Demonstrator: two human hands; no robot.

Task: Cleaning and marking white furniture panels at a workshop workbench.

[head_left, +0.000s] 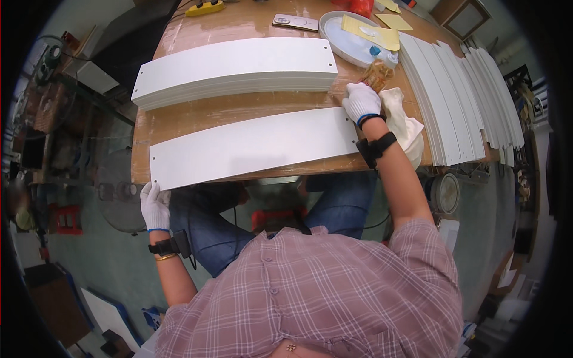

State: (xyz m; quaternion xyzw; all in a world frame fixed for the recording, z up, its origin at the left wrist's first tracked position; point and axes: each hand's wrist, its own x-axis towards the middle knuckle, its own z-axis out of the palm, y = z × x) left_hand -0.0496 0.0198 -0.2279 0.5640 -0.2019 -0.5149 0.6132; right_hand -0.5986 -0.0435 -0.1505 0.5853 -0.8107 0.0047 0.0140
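A long white board (253, 149) with small holes at its ends lies along the near edge of the table (185, 125). At its near left corner my left hand (156, 206), in a white glove, is closed on the board's edge. My right hand (361, 102), also gloved in white, rests by the board's far right corner with its fingers curled. What those fingers hold, if anything, is hidden. Just beyond them lies a brown, tangled-looking bundle (378, 73), its kind unclear. A cream cloth (403, 125) sits beside my right wrist.
Behind the board stands a stack of similar white boards (233, 62). More long white boards (444, 101) are piled at the right. Farther back are a round pale tray (332, 40) with yellow sheets (370, 33), a phone (295, 22) and a yellow tool (204, 8).
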